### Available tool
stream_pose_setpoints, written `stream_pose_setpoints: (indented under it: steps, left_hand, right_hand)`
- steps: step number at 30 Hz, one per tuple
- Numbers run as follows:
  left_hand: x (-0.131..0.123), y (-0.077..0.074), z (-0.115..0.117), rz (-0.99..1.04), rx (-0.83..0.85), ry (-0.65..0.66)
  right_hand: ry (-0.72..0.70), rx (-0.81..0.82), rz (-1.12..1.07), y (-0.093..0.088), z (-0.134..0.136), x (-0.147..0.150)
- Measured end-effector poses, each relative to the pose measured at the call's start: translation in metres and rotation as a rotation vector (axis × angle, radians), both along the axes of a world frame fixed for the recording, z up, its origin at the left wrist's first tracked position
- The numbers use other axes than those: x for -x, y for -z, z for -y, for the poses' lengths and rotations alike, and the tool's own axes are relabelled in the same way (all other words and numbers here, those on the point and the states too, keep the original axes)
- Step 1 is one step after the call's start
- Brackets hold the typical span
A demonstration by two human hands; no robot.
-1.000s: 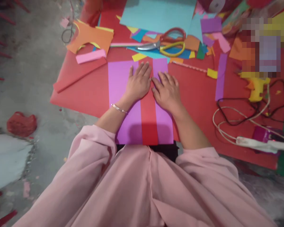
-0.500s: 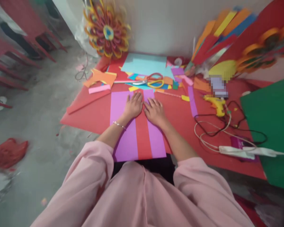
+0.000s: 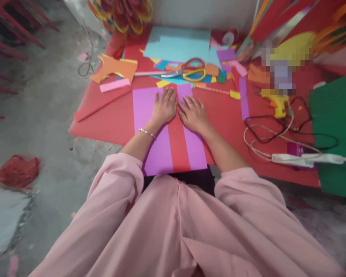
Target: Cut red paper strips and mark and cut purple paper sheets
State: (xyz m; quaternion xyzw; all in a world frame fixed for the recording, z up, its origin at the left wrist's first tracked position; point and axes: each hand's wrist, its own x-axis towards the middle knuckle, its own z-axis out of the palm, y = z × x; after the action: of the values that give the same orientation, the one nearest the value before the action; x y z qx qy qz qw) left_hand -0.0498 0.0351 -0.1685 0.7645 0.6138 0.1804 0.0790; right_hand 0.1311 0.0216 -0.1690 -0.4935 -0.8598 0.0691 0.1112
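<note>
A purple paper sheet [image 3: 155, 154] lies on the red-covered table [image 3: 219, 119], its near edge reaching past the table's front edge towards my lap. Down the sheet's length runs a red paper strip [image 3: 180, 146], with purple showing on both sides. My left hand [image 3: 165, 107] rests flat near the top, over the strip's left edge and the purple beside it. Just across, my right hand [image 3: 193, 113] lies flat on the right purple part, its fingertips by the strip. Both hands have stretched fingers and hold nothing. Beyond the fingertips lie open-looking scissors [image 3: 187, 73] with red and yellow handles.
Paper scraps and a light blue sheet [image 3: 175, 44] lie at the back. An orange cut-out [image 3: 112, 69] is on the left. To the right are a yellow glue gun [image 3: 276, 104], tangled cords, a white power strip [image 3: 294, 158] and a green board [image 3: 334, 138].
The view has tilted down, so the table, sheet and hands appear higher in the picture. Both hands stay flat at about the same place on the sheet.
</note>
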Motion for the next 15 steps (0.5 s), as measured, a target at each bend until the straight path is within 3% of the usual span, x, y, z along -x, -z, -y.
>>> stream_pose_setpoints:
  steps: [6, 15]
  left_hand:
    - [-0.0005, 0.0013, -0.0059, 0.13, 0.056, -0.018]
    - [0.0031, 0.0066, -0.0087, 0.108, 0.064, -0.01]
  right_hand:
    - [0.002, 0.056, 0.002, 0.0014, -0.0019, -0.0019]
    - [-0.031, 0.036, -0.076, 0.0083, -0.0048, -0.0048]
